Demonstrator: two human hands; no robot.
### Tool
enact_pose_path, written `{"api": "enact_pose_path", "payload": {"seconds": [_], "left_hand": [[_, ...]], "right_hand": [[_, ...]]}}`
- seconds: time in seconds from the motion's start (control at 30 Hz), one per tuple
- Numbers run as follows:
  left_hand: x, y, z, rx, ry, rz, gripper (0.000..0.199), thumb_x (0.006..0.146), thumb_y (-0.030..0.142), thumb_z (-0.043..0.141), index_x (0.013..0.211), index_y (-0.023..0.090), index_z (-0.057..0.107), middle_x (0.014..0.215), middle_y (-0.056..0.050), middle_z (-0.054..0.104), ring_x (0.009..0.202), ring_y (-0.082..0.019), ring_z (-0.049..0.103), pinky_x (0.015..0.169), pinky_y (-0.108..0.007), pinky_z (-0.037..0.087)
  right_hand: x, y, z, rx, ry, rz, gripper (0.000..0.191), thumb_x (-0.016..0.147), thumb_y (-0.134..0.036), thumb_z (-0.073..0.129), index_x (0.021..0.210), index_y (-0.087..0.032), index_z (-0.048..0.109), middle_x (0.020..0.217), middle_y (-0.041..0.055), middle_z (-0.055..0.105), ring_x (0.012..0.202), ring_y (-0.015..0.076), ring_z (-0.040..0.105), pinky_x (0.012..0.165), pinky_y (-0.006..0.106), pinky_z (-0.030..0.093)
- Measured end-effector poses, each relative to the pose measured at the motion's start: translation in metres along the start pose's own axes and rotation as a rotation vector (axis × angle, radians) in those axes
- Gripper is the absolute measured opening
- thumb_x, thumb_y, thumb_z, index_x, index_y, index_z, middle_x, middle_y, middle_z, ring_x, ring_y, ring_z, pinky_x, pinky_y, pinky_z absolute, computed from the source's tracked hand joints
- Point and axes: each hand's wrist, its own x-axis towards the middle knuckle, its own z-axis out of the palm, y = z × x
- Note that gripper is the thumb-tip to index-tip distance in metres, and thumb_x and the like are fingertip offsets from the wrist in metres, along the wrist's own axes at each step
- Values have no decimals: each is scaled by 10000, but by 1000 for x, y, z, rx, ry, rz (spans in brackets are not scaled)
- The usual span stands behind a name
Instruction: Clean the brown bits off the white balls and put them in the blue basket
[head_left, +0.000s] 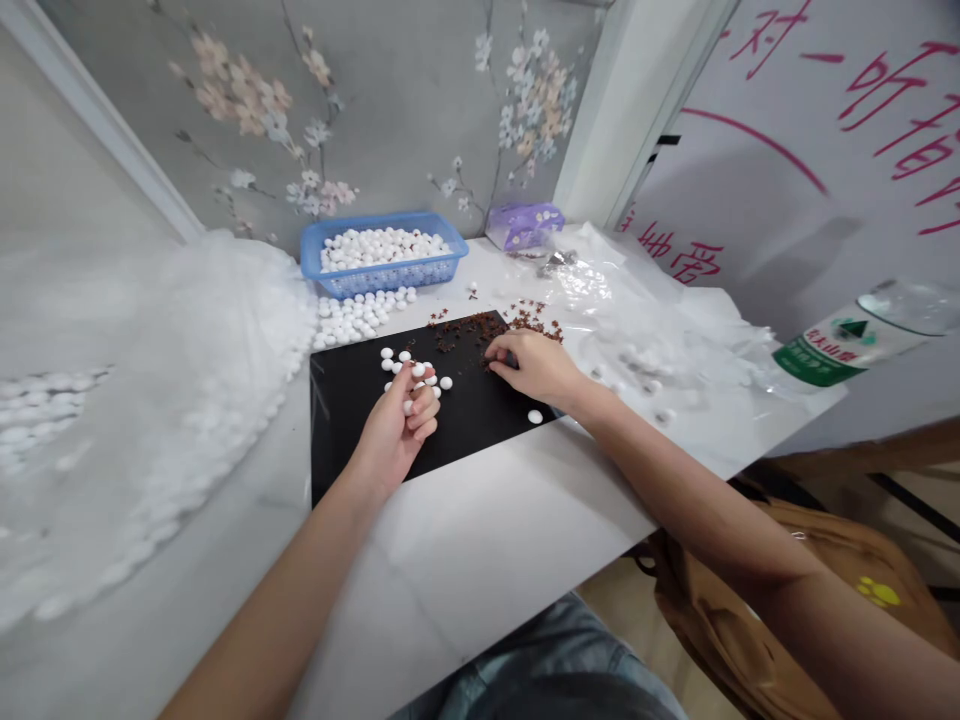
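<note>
- Left hand [401, 420], curled, pinching small white round beads [414, 372] over flat black rectangular mat [352, 420].
- Right hand [529, 365], fingertips pressed onto tiny reddish-brown pieces [457, 335] at mat's far edge.
- Blue plastic basket [382, 255] beyond, already heaped with beads; loose ones just beside it, seemingly unsorted.

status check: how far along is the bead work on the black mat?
Done: can't tell; no finished pieces are distinguishable. In hand: left hand curled around white beads on the black mat; right hand picking at small brown pieces. Left: the blue basket is full of beads, and more lie loose beside it.
</note>
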Motion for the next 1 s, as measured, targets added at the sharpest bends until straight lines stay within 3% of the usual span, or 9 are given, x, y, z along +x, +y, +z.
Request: {"api": "enact_pose_path", "payload": {"seconds": [0.07, 0.3, 0.37, 0.43, 0.5, 0.6, 0.73, 0.9, 1.0], "left_hand": [[0, 0, 0, 17, 0, 7, 195, 848, 278, 502, 779, 107, 568, 443, 92, 259, 340, -17, 202, 295, -120, 174], [0, -2, -2, 0, -23, 13, 209, 857, 284, 490, 804, 100, 574, 451, 92, 251, 346, -19, 215, 303, -122, 188], [0, -1, -2, -5, -22, 6, 196, 840, 288, 520, 799, 103, 573, 453, 94, 252, 347, -18, 219, 305, -122, 192], [1, 0, -3, -8, -18, -5, 193, 823, 295, 547, 794, 106, 571, 453, 96, 252, 347, -17, 221, 306, -121, 193], [1, 0, -3, -7, -19, -15, 197, 820, 300, 551, 792, 106, 571, 452, 97, 251, 346, -17, 220, 306, -121, 194], [2, 1, -3, 6, -26, -10, 202, 817, 304, 555, 794, 104, 574, 450, 97, 254, 345, -18, 223, 304, -121, 196], [2, -1, -2, 42, -25, 25, 211, 806, 313, 569, 802, 103, 581, 454, 95, 259, 350, -18, 226, 307, -122, 200], [1, -2, 0, 73, -29, 52, 211, 822, 306, 544, 797, 99, 579, 460, 91, 263, 363, -17, 224, 318, -124, 198], [0, -1, 2, 94, -23, 58, 206, 821, 301, 543, 789, 100, 577, 460, 92, 261, 364, -16, 219, 319, -126, 189]], "right_hand": [[0, -1, 0, 15, 25, -31, 221, 765, -225, 536, 970, -226, 618, 868, 16, 615, 812, 157, 543, 628, 243, 382], [-5, -12, -9, 28, 39, -89, 172, 813, -261, 501, 938, -210, 607, 898, 22, 595, 777, 132, 548, 630, 228, 377], [-20, -21, -14, 16, 27, -84, 220, 829, -356, 493, 945, -193, 585, 881, 35, 589, 717, 131, 543, 618, 236, 373], [-42, -28, -16, -34, -67, -61, 253, 819, -411, 500, 898, -183, 574, 841, 44, 591, 662, 138, 538, 582, 246, 362], [-68, -29, -15, -55, -125, 2, 185, 855, -324, 452, 887, -185, 568, 831, 50, 599, 627, 136, 537, 552, 246, 353], [-99, -17, -15, 1, -1, 78, 192, 889, -241, 378, 889, -204, 566, 836, 54, 615, 681, 143, 564, 587, 243, 389], [-117, 6, -24, -20, 210, 179, 175, 881, -281, 412, 867, -202, 567, 804, 61, 624, 644, 149, 562, 578, 257, 405], [-132, 7, -30, -40, 23, 203, 206, 866, -352, 438, 902, -197, 570, 759, 44, 599, 559, 136, 538, 526, 263, 396], [-145, 0, -28, 80, 20, 202, 190, 878, -299, 407, 886, -191, 563, 726, 40, 572, 568, 126, 534, 535, 252, 424]]}}
